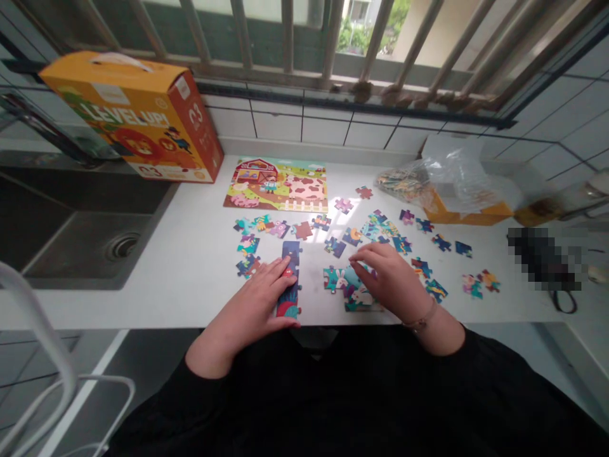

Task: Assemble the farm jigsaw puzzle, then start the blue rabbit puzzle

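My left hand (pixel 257 295) lies flat with fingers stretched over a narrow strip of joined blue puzzle pieces (pixel 291 251), its thumb by the strip's lower end near the counter edge. My right hand (pixel 392 279) hovers over a joined section of rabbit puzzle pieces (pixel 359 297), with fingers bent and apart; nothing shows between them. That hand covers part of the rabbit section. Just above it lie a dark blue piece (pixel 335 246), a piece with an orange shape (pixel 353 236) and a joined teal patch (pixel 378 225).
A finished farm puzzle (pixel 276 185) lies at the back. An orange box (pixel 137 120) stands beside the sink (pixel 95 241). A clear bag of pieces (pixel 404 179) rests by an open orange tray (pixel 469 214). Loose pieces (pixel 442 242) lie to the right, near a blurred dark object (pixel 542 257).
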The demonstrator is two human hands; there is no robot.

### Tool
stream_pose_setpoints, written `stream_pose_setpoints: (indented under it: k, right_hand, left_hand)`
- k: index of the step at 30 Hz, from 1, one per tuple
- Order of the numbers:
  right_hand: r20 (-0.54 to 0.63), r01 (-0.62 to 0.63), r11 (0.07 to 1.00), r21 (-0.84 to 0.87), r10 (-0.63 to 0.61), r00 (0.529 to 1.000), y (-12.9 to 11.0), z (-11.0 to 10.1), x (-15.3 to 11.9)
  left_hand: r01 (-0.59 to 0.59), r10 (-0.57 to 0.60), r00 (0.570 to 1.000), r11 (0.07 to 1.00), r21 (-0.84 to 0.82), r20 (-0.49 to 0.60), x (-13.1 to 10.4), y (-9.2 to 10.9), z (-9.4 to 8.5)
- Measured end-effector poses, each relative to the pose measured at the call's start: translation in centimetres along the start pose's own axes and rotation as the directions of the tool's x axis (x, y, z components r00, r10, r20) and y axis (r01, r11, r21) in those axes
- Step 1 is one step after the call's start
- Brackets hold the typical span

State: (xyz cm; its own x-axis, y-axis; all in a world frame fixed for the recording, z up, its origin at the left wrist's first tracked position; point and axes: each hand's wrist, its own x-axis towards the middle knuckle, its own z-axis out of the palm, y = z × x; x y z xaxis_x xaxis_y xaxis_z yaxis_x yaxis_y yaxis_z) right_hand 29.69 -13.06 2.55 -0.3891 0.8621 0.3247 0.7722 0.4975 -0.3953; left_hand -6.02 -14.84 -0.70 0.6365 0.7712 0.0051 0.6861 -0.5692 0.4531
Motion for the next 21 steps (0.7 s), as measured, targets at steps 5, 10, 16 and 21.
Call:
stream_pose_setpoints:
  k: [5, 10, 16, 21]
  right_hand:
    - [-0.112, 0.019, 0.999, -0.047, -0.024, 0.993, 0.4, 0.1, -6.4]
    - [-0.199, 0.003, 0.994, -0.106, -0.024, 0.98, 1.8, -0.6, -9.0]
    - [-0.309, -0.006, 0.988, -0.154, -0.042, 0.95, 3.4, 0.0, -9.3]
    - [-0.341, -0.034, 0.983, -0.178, -0.03, 0.94, 3.6, 0.9, -9.4]
  left_hand:
    - [0.007, -0.007, 1.0, 1.0, 0.015, -0.007, 1.2, -0.2, -0.2]
    - [0.002, 0.0, 1.0, 0.999, 0.045, -0.031, 2.0, -0.8, -0.1]
    - [0.01, -0.006, 0.998, 0.998, 0.07, -0.063, 2.7, -1.4, -0.1]
    - [0.059, -0.052, 0.996, 0.995, 0.084, -0.078, 3.2, -1.4, -0.1]
